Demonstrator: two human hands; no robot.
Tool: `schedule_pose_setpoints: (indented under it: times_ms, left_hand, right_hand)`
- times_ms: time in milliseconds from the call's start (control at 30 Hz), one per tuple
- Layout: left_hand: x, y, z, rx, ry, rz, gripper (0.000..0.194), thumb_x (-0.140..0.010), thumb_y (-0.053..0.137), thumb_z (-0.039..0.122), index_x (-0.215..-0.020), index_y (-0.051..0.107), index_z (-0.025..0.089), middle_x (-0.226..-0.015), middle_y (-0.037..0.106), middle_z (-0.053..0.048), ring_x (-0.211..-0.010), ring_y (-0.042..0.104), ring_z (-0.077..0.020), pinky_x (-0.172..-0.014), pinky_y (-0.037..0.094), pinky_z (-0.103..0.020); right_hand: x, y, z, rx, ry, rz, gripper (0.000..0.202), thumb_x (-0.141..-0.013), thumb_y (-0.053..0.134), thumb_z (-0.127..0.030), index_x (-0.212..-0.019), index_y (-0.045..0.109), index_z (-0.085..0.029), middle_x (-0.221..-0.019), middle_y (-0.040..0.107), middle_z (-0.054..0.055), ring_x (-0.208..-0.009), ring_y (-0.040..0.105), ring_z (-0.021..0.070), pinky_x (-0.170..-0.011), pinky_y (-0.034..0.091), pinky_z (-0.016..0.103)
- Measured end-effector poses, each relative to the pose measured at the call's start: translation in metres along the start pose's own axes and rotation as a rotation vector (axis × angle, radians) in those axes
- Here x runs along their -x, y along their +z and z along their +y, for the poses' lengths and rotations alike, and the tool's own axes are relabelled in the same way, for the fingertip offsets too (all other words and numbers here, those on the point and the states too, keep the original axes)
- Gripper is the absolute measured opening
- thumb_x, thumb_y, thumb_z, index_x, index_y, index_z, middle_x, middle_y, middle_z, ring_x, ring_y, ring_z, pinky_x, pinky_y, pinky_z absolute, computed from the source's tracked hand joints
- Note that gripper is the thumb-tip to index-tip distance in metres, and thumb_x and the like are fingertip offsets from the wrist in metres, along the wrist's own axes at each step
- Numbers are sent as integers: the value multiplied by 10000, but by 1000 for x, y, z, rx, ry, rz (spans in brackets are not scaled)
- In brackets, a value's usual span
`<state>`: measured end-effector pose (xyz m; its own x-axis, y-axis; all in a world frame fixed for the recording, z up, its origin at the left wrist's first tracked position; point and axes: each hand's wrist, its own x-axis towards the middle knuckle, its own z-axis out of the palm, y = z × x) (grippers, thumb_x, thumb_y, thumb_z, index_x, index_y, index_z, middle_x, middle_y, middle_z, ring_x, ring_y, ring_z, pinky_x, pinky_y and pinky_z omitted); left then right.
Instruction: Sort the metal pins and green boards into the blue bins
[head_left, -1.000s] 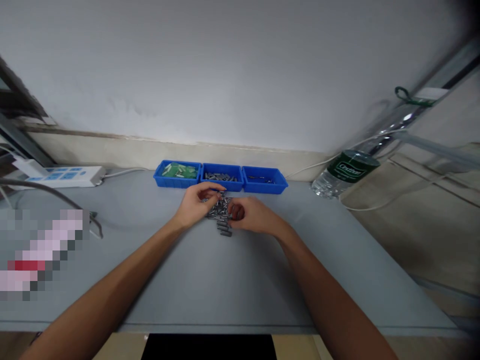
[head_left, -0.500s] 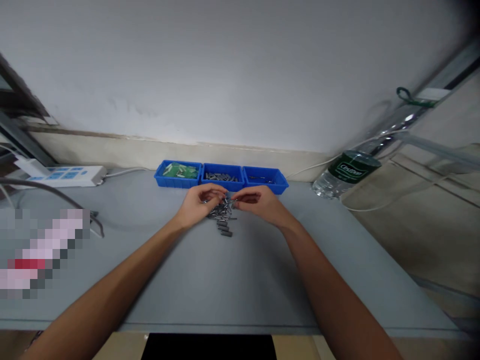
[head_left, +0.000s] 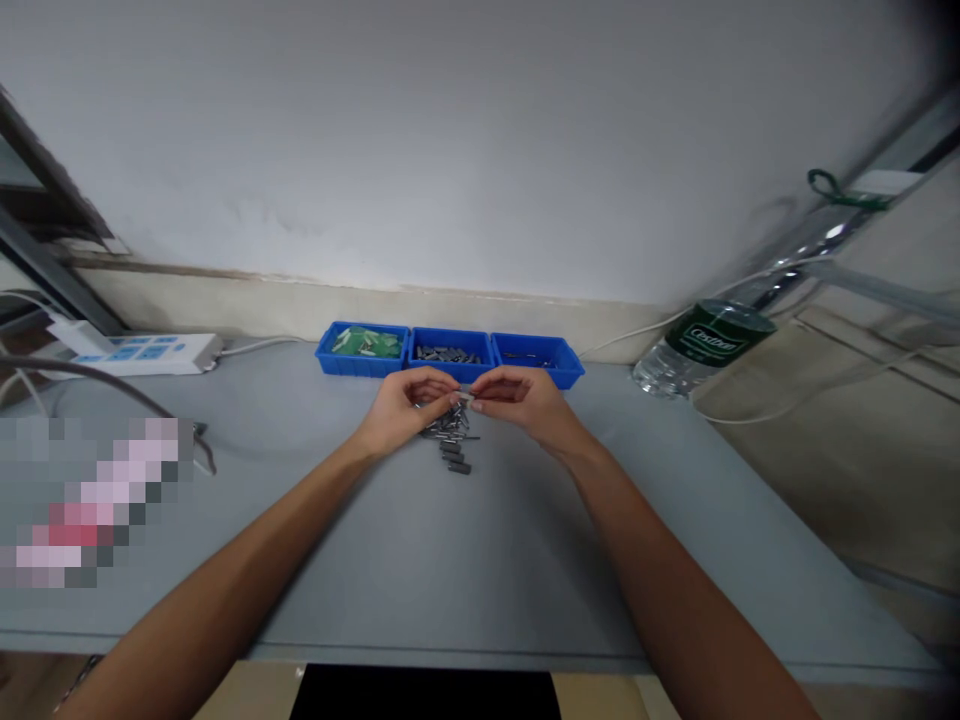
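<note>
Above a loose pile of small metal pins (head_left: pixel 450 425), my left hand (head_left: pixel 411 402) and my right hand (head_left: pixel 517 398) nearly meet. A small pale piece (head_left: pixel 465 395) is pinched between the fingertips of both hands. Several dark grey cylinders (head_left: pixel 459 467) lie in a short row just below the pile. Behind the hands stand three joined blue bins: the left bin (head_left: pixel 363 368) holds pale pieces on green material, the middle bin (head_left: pixel 450 368) grey metal pieces, and the right bin (head_left: pixel 574 378) a few thin dark pieces.
At the right back, a clear bottle with a green label (head_left: pixel 705 335) leans near a white cable. A white power strip (head_left: pixel 165 353) and dark cables lie at the left, with a blurred pink object (head_left: pixel 112 490) in front. The grey table (head_left: pixel 442 580) has its edge near the bottom.
My fingertips have come closer together, and the pale piece now shows between them. The whole view has shifted slightly, with table objects appearing a little further right.
</note>
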<state>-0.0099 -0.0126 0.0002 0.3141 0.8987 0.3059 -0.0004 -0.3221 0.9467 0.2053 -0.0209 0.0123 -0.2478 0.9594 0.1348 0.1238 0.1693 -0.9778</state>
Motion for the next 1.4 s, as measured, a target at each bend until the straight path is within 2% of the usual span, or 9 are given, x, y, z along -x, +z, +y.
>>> schedule_pose_setpoints:
  times_ms: [133, 300, 433, 500, 767, 867, 1200, 1400]
  left_hand:
    - [-4, -4, -8, -1, -2, 76, 190, -786, 806, 297, -906, 760, 157, -877, 783, -79, -776, 749, -188, -744, 615, -304]
    - [-11, -9, -20, 7, 68, 226, 203, -804, 788, 285, -960, 757, 159, -986, 800, -93, -941, 775, -235, -930, 630, -381]
    - [-14, -12, -23, 102, 125, 225, 363, -805, 792, 261, -1146, 732, 153, -1268, 748, -130, -1201, 711, -274, -1115, 552, -450]
    - [-14, -12, -23, 101, 129, 200, 392, -808, 787, 241, -1186, 723, 158, -1315, 728, -131, -1255, 681, -278, -1154, 520, -464]
    - [-9, -9, -16, -75, 148, 179, 219, -844, 713, 209, -1051, 774, 170, -1128, 787, -103, -1038, 747, -236, -982, 605, -415]
    - [-8, -9, -16, -108, 145, 187, 192, -850, 707, 222, -1020, 784, 178, -1106, 793, -97, -1028, 742, -231, -953, 598, -397]
    - [-8, -10, -12, -161, 114, 198, 173, -839, 681, 198, -970, 793, 195, -1065, 801, -82, -990, 733, -228, -910, 579, -383]
    - [-7, -9, -9, -151, 109, 195, 169, -816, 674, 174, -936, 792, 188, -970, 800, -67, -867, 735, -195, -833, 591, -336]
  right_hand:
    - [2, 7, 1, 216, -15, -48, 279, -706, 851, -296, -930, 709, -210, -828, 730, 24, -783, 710, 189, -759, 578, 337]
    - [9, 20, -3, 475, -98, -288, 124, -753, 748, -155, -859, 705, -204, -751, 708, -7, -706, 666, 150, -691, 517, 273]
    - [10, 25, -5, 567, -136, -316, 145, -738, 730, -96, -839, 714, -200, -734, 704, -15, -678, 648, 138, -668, 482, 253]
    - [10, 25, -4, 607, -137, -314, 150, -731, 734, -91, -833, 719, -200, -731, 708, -15, -674, 649, 141, -661, 471, 255]
    - [10, 18, -1, 684, -119, -320, 187, -703, 750, -103, -852, 734, -215, -772, 736, -15, -702, 668, 153, -662, 467, 261]
    - [10, 13, -3, 690, -112, -344, 200, -692, 750, -99, -854, 733, -214, -759, 731, -18, -693, 668, 156, -653, 466, 261]
    - [10, 6, -2, 742, -110, -396, 183, -674, 716, -96, -814, 720, -215, -740, 715, -24, -674, 644, 152, -631, 437, 255]
    - [9, 6, -2, 705, -133, -388, 255, -702, 718, -121, -935, 747, -221, -742, 693, -25, -662, 624, 152, -625, 441, 265]
